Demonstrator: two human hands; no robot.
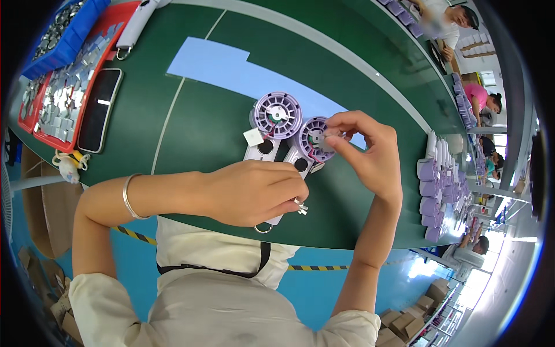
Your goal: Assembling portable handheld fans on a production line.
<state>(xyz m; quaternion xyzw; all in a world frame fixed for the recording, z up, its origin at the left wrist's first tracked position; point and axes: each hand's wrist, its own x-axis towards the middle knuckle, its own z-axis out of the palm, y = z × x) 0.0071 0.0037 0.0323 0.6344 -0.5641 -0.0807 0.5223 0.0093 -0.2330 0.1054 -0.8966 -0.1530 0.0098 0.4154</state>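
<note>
Two handheld fans lie side by side on the green table, with round purple heads and white handles. My right hand (373,153) is at the head of the right fan (310,132). Its thumb and forefinger pinch a small greyish piece (330,137) over the hub. My left hand (260,194) is closed across the fans' handles, and small white pieces (301,206) stick out from its fingertips. Beside the left fan (278,114) a white square pad (253,137) hangs near its wires. Green and red parts show inside both open heads.
A blue bin (72,43) and red trays (87,92) of small metal pieces stand at the far left, with a phone (100,110) alongside. A light blue sheet (214,61) lies behind the fans. Several purple fans (429,188) are stacked at right. Other people sit farther off.
</note>
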